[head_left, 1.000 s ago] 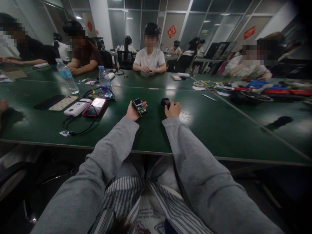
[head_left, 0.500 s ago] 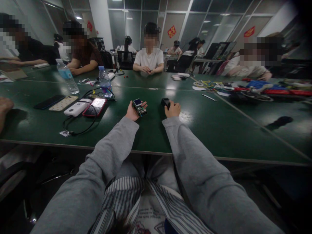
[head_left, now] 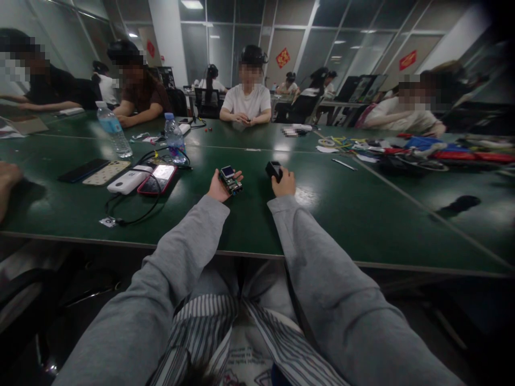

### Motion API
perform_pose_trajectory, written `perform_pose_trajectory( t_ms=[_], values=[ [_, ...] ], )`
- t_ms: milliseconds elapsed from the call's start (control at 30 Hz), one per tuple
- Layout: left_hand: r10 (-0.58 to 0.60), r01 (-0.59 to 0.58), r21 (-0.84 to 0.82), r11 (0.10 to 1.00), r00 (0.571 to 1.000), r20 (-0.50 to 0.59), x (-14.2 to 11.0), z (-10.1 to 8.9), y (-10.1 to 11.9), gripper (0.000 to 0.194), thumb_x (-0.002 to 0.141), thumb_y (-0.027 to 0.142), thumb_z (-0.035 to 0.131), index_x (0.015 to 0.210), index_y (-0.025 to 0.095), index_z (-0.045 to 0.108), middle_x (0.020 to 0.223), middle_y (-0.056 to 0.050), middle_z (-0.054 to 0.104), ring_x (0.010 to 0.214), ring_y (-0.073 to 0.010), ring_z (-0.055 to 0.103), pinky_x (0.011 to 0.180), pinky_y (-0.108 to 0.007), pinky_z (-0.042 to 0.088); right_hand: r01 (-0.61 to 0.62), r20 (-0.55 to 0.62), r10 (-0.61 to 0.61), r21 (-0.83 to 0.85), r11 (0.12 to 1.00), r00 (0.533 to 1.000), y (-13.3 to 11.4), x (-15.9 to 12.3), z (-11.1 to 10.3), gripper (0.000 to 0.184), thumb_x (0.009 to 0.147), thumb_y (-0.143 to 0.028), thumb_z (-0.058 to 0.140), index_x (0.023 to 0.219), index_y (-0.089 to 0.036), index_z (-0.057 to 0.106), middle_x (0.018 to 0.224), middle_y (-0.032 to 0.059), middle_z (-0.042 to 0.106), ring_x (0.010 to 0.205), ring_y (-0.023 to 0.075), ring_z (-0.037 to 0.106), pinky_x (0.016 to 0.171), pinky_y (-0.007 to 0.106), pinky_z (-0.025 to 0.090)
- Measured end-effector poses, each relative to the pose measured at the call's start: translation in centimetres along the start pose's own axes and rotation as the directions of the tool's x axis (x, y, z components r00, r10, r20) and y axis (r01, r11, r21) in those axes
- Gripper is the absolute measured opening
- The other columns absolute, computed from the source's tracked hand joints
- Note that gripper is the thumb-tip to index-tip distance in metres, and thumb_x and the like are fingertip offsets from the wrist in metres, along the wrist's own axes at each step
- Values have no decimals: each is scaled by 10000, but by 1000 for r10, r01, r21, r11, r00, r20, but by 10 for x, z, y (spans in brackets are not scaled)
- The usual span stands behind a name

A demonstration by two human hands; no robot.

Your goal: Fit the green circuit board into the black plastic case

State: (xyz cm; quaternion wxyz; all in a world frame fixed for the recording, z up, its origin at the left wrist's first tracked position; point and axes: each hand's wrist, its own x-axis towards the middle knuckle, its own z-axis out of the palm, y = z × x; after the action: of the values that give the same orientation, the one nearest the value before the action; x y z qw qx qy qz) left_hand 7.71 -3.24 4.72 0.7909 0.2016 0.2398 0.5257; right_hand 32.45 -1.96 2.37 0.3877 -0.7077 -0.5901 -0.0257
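Observation:
My left hand lies palm up on the green table and holds a small electronic device with a little lit screen. My right hand rests on the table a short way to the right, fingers curled round a small black box-shaped part. Both forearms are in grey sleeves and stretch forward from my lap.
Left of my hands lie phones, a white power bank and black cables. Two water bottles stand behind them. Several people sit round the table. Coloured tools and papers clutter the right side.
The view has tilted slightly, so the scene sits a bit lower in frame. My right hand has lifted the black part a little. The left hand is unchanged.

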Motion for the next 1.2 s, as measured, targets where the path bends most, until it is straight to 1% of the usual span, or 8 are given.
perform_pose_trajectory(
  t_ms=[100, 200, 300, 433, 533, 767, 1067, 1200],
  values=[
    [1, -1, -8, 1000, 1000, -8, 0, 1, 0, 684, 1015, 599, 202, 1466, 146, 445, 1338, -151, 658, 1200, -286, 648, 972, -436, 494, 62, -150, -46, 103, 993, 988, -18, -5, -8, 554, 920, -322, 487, 1436, -130, 429, 1297, 200, 537, 1202, 294, 550, 1021, 479, 459],
    [1, -2, -13, 1000, 1000, -22, -3, 3, 0, 679, 1016, 600, 202, 1445, 146, 469, 1327, -161, 661, 1176, -288, 660, 970, -436, 491, 207, -250, -167, 144, 968, 954, -45, -19, -14, 559, 971, -357, 394, 1494, -163, 357, 1343, 195, 527, 1263, 288, 523, 1044, 514, 450],
    [17, -17, -17, 1000, 999, -39, -6, 6, -1, 688, 1017, 596, 188, 1433, 132, 481, 1253, -168, 698, 1145, -288, 672, 965, -435, 493, 329, -251, -280, 181, 927, 927, -71, -40, -14, 571, 990, -400, 367, 1521, -195, 324, 1345, 182, 544, 1283, 290, 517, 1038, 536, 460],
    [1, -3, -19, 1000, 996, -94, -7, 9, -1, 711, 1002, 622, 212, 1416, 125, 508, 1143, -159, 734, 1096, -300, 684, 979, -445, 499, 459, -235, -399, 333, 824, 886, -91, -65, -5, 552, 972, -456, 418, 1467, -213, 399, 1309, 153, 580, 1229, 256, 561, 1038, 486, 496],
    [-13, 13, -6, 1000, 996, -90, -7, 9, -2, 705, 992, 636, 227, 1427, 156, 508, 1165, -148, 726, 1116, -314, 672, 1013, -474, 485, 479, -195, -438, 380, 791, 878, -95, -73, 0, 536, 963, -464, 440, 1444, -228, 433, 1300, 137, 592, 1217, 251, 567, 1048, 479, 502],
    [-2, 4, 13, 1000, 991, -133, -6, 8, -2, 717, 988, 651, 228, 1417, 159, 524, 1222, -151, 697, 1187, -306, 634, 1056, -456, 458, 462, -153, -439, 385, 799, 885, -95, -76, 2, 518, 962, -457, 453, 1433, -242, 460, 1281, 125, 593, 1207, 250, 571, 1061, 488, 498],
    [-10, 13, 20, 1000, 993, -120, -5, 8, -4, 737, 973, 676, 221, 1392, 164, 544, 1190, -159, 708, 1171, -315, 644, 1055, -460, 463, 437, -86, -440, 388, 811, 894, -97, -76, 10, 535, 961, -472, 459, 1431, -215, 461, 1273, 137, 571, 1215, 264, 560, 1076, 468, 489],
    [-6, 6, -7, 1000, 992, -125, -7, 8, -3, 727, 975, 669, 241, 1362, 141, 558, 1161, -169, 711, 1142, -307, 659, 1040, -443, 474, 434, -101, -432, 400, 807, 896, -97, -76, 12, 525, 962, -507, 460, 1415, -243, 485, 1224, 120, 591, 1180, 263, 579, 1053, 491, 504]
  ],
)
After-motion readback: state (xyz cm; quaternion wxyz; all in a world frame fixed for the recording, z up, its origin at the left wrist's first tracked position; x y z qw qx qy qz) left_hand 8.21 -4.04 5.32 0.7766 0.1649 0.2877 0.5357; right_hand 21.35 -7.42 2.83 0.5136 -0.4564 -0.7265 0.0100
